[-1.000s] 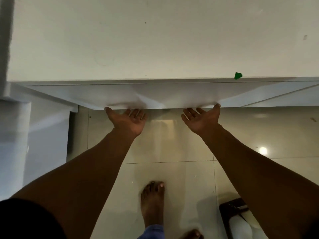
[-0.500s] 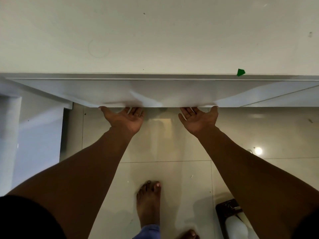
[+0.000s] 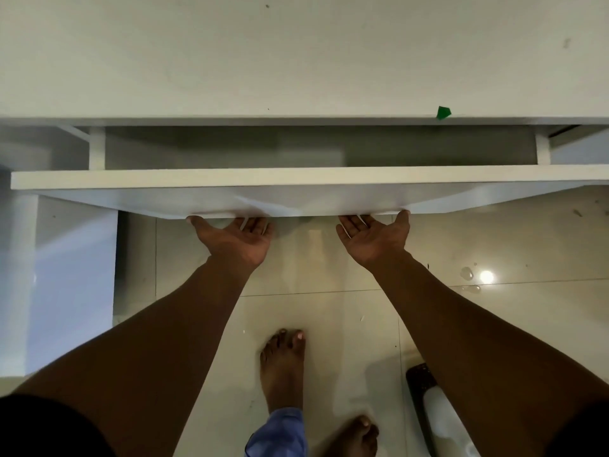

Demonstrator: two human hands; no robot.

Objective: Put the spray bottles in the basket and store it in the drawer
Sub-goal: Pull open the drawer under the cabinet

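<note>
A white drawer (image 3: 296, 178) under the white countertop (image 3: 296, 61) stands partly pulled out, and the part of its inside that shows is bare. My left hand (image 3: 235, 240) and my right hand (image 3: 372, 239) are palm up below the drawer front, fingers hooked under its lower edge, fingertips hidden. At the bottom right, on the floor, a dark basket (image 3: 416, 374) with a white bottle (image 3: 441, 417) in it is partly covered by my right forearm.
A small green scrap (image 3: 443, 112) lies at the countertop's edge. A white cabinet side (image 3: 66, 275) stands at the left. My bare feet (image 3: 283, 364) are on the glossy tiled floor, with water drops (image 3: 466, 273) at the right.
The drawer has slid out toward me, from closed to partly open, showing its inside. Both hands kept their hold under the front edge and came back with it.
</note>
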